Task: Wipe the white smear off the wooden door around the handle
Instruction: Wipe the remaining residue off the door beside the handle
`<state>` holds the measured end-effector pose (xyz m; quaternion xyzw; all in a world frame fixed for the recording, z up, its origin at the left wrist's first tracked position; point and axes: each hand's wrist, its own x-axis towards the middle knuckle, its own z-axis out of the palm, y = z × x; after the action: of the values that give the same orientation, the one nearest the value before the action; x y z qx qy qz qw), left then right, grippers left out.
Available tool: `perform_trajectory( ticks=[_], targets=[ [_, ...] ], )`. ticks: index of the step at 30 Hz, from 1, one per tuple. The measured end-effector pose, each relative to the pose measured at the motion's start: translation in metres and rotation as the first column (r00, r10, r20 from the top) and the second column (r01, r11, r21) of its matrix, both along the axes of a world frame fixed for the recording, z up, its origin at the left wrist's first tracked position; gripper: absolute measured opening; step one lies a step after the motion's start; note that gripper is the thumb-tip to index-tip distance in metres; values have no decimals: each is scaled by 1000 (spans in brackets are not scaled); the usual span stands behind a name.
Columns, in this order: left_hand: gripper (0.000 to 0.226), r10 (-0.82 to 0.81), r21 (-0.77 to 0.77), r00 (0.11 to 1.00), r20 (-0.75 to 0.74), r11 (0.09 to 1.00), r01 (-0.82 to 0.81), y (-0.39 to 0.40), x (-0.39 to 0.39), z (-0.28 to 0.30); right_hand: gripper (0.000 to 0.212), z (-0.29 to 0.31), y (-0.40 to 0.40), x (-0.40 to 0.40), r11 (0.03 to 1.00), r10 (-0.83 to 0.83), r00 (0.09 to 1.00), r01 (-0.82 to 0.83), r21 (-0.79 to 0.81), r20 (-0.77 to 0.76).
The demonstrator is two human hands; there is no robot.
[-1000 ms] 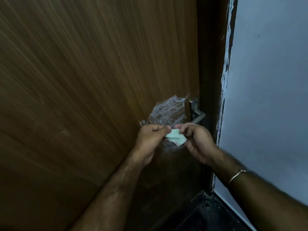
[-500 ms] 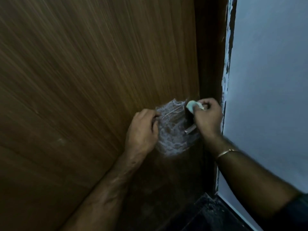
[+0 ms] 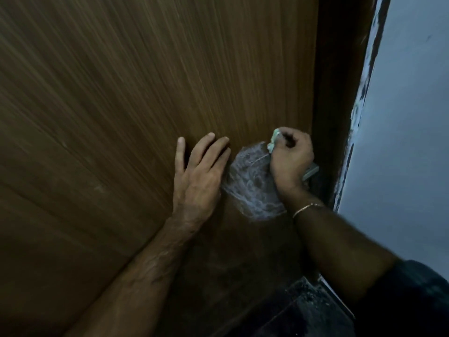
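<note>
A dim doorway: the wooden door (image 3: 121, 105) fills the left and centre of the view, w/ a dark frame edge and a pale wall (image 3: 413, 117) at the right, dark floor (image 3: 303, 312) below.

Going left to right: the left hand (image 3: 196, 173) lies flat on the door, fingers spread wide and holding nothing, palm pressed to the wood just beside the white smear (image 3: 252, 183). Probably it's there to brace the body and keep the door from swinging while the other hand rubs.

The smear sits between the two hands, a cloudy whitish patch w/ scribbly streaks, running from near the handle down toward the right wrist. It's mostly intact, so the wiping looks barely begun.

The right hand (image 3: 290, 158) is curled tight around a small pale-green cloth (image 3: 273, 139) (wadded, only a corner pokes out above the knuckles), held against the door at the smear's upper edge. Starting at the top likely lets it work downward. The metal handle (image 3: 311, 172) peeks out from behind that hand, mostly hidden. A thin bangle (image 3: 307, 208) rings the right wrist.
</note>
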<state>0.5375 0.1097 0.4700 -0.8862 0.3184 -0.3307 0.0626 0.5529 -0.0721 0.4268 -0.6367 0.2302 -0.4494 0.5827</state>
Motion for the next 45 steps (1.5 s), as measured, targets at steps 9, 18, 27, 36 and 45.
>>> perform_trajectory(
  ticks=[9,18,27,36,45],
  targets=[
    [59,9,-20,995,104,1000,-7,17,4,-1,17,9,34,-5,996,82,994,-79,-43,69],
    [64,64,-24,995,77,998,-63,28,-2,-3,15,10,58,-14,929,259,963,-225,-295,80],
    [65,47,-16,991,129,999,-46,33,3,-8,14,-21,79,-22,817,388,919,-305,-489,74],
    [61,33,-16,990,135,999,-31,34,2,-9,17,-33,80,-31,719,456,890,-368,-590,-1],
    [64,34,-25,996,87,999,-32,33,-1,-7,15,-33,60,-22,793,432,901,-359,-493,39]
  ],
)
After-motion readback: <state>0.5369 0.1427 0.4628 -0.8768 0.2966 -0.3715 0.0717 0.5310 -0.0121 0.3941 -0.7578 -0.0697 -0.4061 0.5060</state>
